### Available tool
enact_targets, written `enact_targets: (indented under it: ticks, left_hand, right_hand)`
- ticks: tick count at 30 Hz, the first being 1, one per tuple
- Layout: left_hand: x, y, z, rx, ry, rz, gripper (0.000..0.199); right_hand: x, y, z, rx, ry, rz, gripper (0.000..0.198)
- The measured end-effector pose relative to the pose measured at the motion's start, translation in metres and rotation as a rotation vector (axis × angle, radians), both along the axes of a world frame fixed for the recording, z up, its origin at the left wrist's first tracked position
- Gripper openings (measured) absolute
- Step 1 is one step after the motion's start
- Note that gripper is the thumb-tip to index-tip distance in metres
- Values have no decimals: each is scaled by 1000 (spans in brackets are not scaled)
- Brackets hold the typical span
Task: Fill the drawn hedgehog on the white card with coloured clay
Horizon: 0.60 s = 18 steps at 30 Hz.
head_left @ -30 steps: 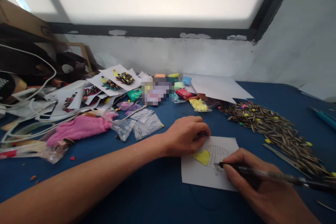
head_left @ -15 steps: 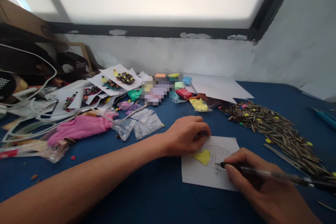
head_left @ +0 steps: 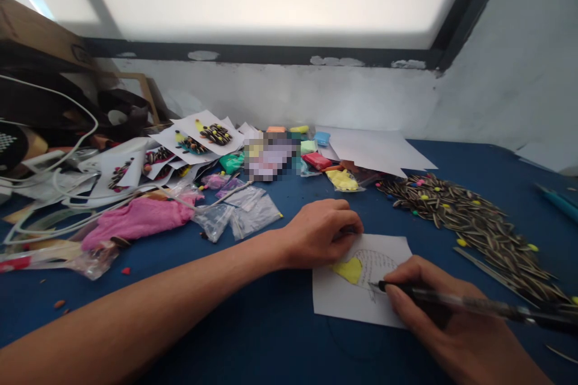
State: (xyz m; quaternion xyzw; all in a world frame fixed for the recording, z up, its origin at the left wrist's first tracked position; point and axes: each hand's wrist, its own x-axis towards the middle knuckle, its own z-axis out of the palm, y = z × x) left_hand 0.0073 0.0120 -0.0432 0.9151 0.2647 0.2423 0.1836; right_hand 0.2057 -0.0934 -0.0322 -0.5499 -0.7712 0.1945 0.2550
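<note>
A small white sheet of paper (head_left: 338, 301) lies on the blue table (head_left: 253, 319). It carries a pen-drawn oval outline filled with rows of small marks, with a yellow patch (head_left: 350, 270) at its left end. My left hand (head_left: 323, 231) rests on the sheet's upper left corner, fingers curled under; whether they pinch anything is hidden. In my right hand (head_left: 445, 307) a black pen (head_left: 469, 302) is gripped between thumb and fingers. Its tip touches or nearly touches the lower part of the drawing.
Sunflower seeds (head_left: 469, 216) with coloured bits are heaped at right, tweezers (head_left: 492, 274) beside them. Bagged clay (head_left: 342, 180) and white sheets (head_left: 370, 147) lie at the back. Seed-decorated papers (head_left: 210, 135), a pink cloth-like piece (head_left: 144, 216) and white cables (head_left: 67, 231) crowd the left.
The pen tip has shifted very slightly left and down on the drawing, my right hand moving with it. My left hand stays in place.
</note>
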Motion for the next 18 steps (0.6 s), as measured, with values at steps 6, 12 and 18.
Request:
enact_targets:
  ticks: [6, 12, 18]
  left_hand:
    - [0, 0, 0, 1, -1, -1, 17]
    - [0, 0, 0, 4, 12, 2, 17]
    - [0, 0, 0, 2, 8, 7, 16]
  right_hand:
    - [-2, 1, 0, -2, -6, -3, 19]
    - [-5, 0, 3, -6, 4, -21, 19]
    - [-1, -1, 3, -45, -6, -8, 20]
